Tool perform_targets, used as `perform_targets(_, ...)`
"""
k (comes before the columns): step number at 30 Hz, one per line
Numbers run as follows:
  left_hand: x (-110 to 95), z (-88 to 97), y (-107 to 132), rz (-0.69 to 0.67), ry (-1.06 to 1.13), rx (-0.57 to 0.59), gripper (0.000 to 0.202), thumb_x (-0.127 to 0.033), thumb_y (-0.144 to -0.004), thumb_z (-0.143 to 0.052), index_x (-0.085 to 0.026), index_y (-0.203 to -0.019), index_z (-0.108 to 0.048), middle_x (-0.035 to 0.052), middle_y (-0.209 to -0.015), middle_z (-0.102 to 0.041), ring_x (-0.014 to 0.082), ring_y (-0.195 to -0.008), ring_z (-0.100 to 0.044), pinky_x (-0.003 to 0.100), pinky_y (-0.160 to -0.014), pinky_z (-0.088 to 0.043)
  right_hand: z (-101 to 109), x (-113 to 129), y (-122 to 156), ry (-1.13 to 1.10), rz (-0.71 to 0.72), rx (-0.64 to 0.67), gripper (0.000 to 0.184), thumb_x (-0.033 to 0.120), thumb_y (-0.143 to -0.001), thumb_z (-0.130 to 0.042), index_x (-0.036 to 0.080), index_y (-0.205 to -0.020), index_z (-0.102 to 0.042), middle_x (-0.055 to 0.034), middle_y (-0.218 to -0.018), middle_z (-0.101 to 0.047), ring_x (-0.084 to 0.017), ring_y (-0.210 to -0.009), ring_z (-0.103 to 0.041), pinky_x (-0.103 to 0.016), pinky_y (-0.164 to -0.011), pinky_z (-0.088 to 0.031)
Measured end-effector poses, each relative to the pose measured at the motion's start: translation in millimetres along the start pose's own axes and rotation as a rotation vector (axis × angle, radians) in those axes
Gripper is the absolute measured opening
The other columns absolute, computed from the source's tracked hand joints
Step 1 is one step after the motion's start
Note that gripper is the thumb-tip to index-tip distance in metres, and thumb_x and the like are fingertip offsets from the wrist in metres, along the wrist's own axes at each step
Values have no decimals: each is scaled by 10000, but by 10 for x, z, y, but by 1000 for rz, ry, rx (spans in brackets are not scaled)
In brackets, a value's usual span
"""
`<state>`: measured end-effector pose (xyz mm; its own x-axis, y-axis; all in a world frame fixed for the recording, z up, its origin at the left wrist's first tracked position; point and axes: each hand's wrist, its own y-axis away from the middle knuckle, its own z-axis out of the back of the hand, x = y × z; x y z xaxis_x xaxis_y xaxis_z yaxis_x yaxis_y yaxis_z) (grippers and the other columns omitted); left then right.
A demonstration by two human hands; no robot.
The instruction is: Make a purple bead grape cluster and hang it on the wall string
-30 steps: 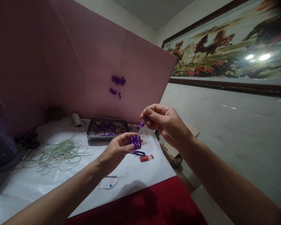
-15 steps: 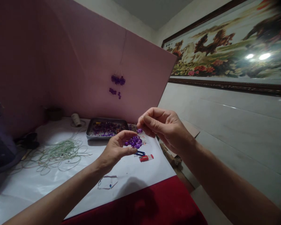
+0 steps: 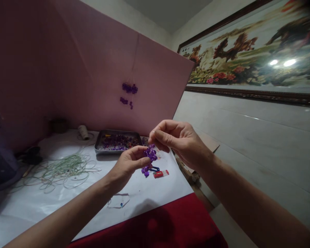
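Note:
My left hand (image 3: 130, 163) pinches a cluster of shiny purple beads (image 3: 151, 155) between thumb and fingers. Some of the beads hang below the thumb. Just above and to the right, my right hand (image 3: 174, 137) is closed in a pinch, thumb against forefinger. A tiny pale tip shows between those fingers; I cannot make out what it belongs to. Behind the left hand stands a dark metal tray (image 3: 100, 151) full of loose purple and other small beads. Under the beads lie a red lighter-like object (image 3: 161, 174) and a small blue clip-like piece (image 3: 154, 169).
Tangled green cord (image 3: 67, 168) spreads over the white table covering (image 3: 93, 213) on the left. A thread spool (image 3: 83, 132) stands behind it. Purple bead clusters (image 3: 130, 88) hang against the pink panel (image 3: 98, 75). Red cloth (image 3: 191, 224) covers the near edge.
The bead cluster has turned in my left hand, from lying bunched at the fingers to hanging partly below the thumb. My right hand has shifted slightly left, still pinched.

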<state>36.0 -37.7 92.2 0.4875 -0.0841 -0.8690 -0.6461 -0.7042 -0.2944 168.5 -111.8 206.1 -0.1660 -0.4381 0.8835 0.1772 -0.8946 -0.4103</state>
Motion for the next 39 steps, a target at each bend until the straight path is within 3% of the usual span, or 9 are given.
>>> perform_targets(6,22,27,-14,80,40,52,276,-366,-775,-745,-143,-935,-716,63,-867,-705,131,-703,-595,271,-695,-415,30,-53,-62,10,-5,-68,206,305,-783,-729,152,-687,-629,-10,-670,-637,-69,-518,-426,-222,-475,-347)
perform_targets(12,43,63,-15,130,135,104,312,-380,-838,-673,-140,-1036,-682,108,-946,-705,167,-769,-605,305,-759,-414,90,-83,-84,-31,-47,-133,213,332,-766,-728,160,-685,-632,-22,-702,-653,-79,-523,-408,-234,-472,-322)
perform_targets(16,68,64,-8,156,165,143,322,-414,-873,-616,-128,-1011,-671,145,-986,-704,203,-853,-627,319,-787,-420,93,-82,-85,-41,-65,-159,211,337,-755,-735,166,-681,-636,-23,-711,-660,-82,-526,-413,-237,-474,-328)
perform_targets(24,140,76,-31,152,154,120,395,-467,-911,-540,-124,-1077,-645,166,-1076,-695,237,-945,-634,362,-839,-423,73,-76,-129,-77,-60,-202,198,301,-760,-723,154,-658,-638,-26,-676,-658,-78,-531,-459,-220,-474,-348)
perform_targets(32,196,261,-138,158,149,-76,446,-568,-837,-594,-143,-948,-666,126,-979,-709,227,-881,-641,359,-824,-424,117,-134,-313,-123,-48,-263,185,303,-702,-779,159,-682,-666,-28,-711,-659,-85,-550,-493,-231,-494,-403)
perform_targets(36,356,425,-197,149,74,-158,461,-579,-825,-602,-136,-943,-651,110,-898,-716,208,-812,-642,338,-781,-415,193,-227,-502,-105,-23,-227,218,338,-696,-798,162,-706,-670,-37,-740,-674,-92,-573,-525,-237,-512,-430)
perform_targets(39,525,545,-219,135,-40,-217,468,-570,-817,-617,-122,-953,-643,110,-886,-719,184,-751,-627,315,-747,-407,258,-332,-677,-87,6,-239,166,280,-706,-787,160,-723,-672,-26,-715,-678,-84,-555,-532,-229,-507,-436)
